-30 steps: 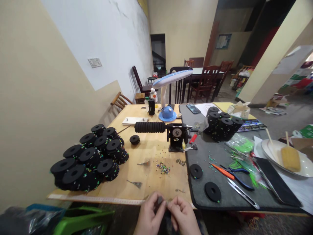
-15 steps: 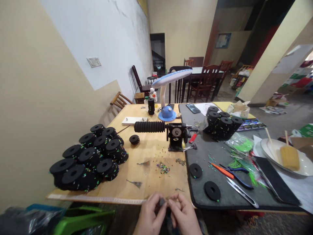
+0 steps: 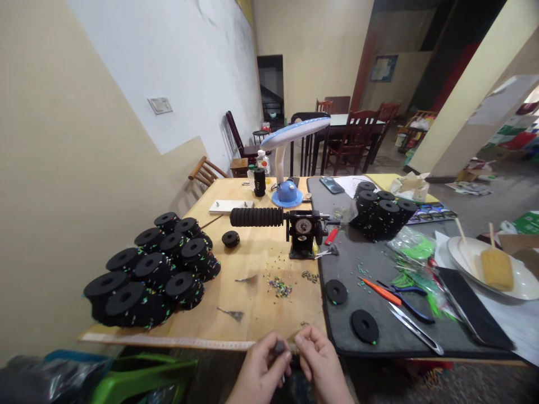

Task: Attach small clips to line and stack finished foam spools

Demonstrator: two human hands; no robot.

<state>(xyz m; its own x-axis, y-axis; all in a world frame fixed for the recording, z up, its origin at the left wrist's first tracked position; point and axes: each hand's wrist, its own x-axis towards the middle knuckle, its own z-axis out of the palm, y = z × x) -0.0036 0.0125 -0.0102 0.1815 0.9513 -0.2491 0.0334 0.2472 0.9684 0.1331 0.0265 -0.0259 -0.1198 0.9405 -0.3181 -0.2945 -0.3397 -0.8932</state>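
At the table's front edge my left hand is closed, with a small dark grey piece pinched between thumb and fingers; its exact kind does not show. Close beside it on the right, my right hand has thumb and forefinger pressed together. Whatever is in that pinch is too fine to make out. Just beyond the fingertips lies a tiny metal piece. Farther in is a scatter of coloured beads, with small dark metal bits to its right.
Stacked black foam spools fill the left side. A hand-cranked winder carries a row of black discs. On the grey mat lie loose foam spools, tweezers, pliers and an orange-handled tool.
My hands have moved slightly apart, the right one shifting right and up. It now partly covers the tiny metal piece on the table. The view has shifted a little.
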